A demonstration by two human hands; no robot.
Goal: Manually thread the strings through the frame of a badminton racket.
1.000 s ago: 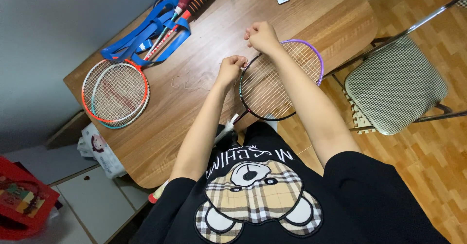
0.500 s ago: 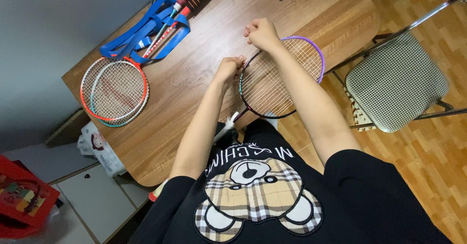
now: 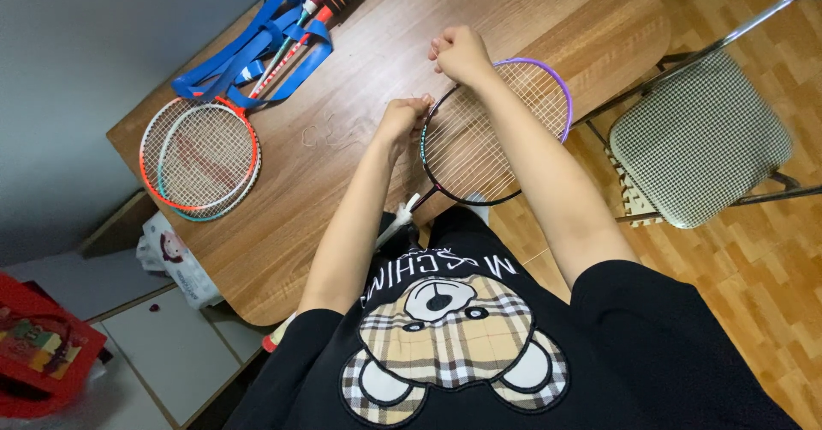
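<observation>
A badminton racket (image 3: 479,152) with a black and purple frame lies with its head on the wooden table (image 3: 360,164), its shaft running toward my body. My left hand (image 3: 402,117) pinches the left side of its frame. My right hand (image 3: 461,53) is closed at the top of the frame, apparently gripping a string there; the string itself is too thin to make out. Both forearms reach forward over the table edge.
Two stacked rackets (image 3: 201,156) with orange and teal frames lie at the table's left, under blue straps (image 3: 257,53). A checked-seat metal chair (image 3: 698,139) stands to the right. A red box (image 3: 34,357) and a white bag (image 3: 171,254) sit at lower left.
Both hands stay on the racket frame with only slight shifts; the left hand has edged a little closer to the frame. The racket has not moved.
</observation>
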